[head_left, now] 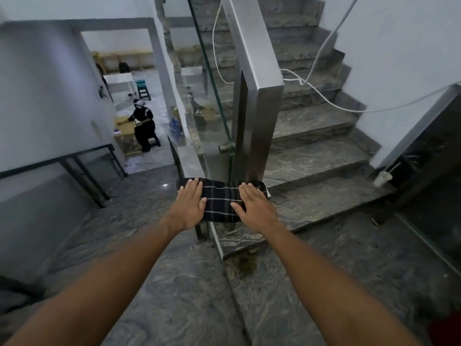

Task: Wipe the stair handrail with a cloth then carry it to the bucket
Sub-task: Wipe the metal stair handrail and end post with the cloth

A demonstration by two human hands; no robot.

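A: Left hand [190, 205], right hand [255, 207]?
B: Both flat, fingers spread, pressing dark striped cloth [222, 199] draped over low rail end.
A: Surroundings?
B: Steel handrail post [259, 126] just behind; glass panel [207, 101] left; white cable [324, 98] slung across marble stairs [311, 156].

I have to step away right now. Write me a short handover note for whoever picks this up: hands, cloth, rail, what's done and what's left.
Left hand: open, flat on the left part of the cloth.
Right hand: open, flat on its right part.
The dark striped cloth is draped over the low end of the handrail, at the foot of the steel post.
Done: cannot tell how much rail is wiped.
Left: finish wiping, then carry the cloth to the bucket, which is not in view.
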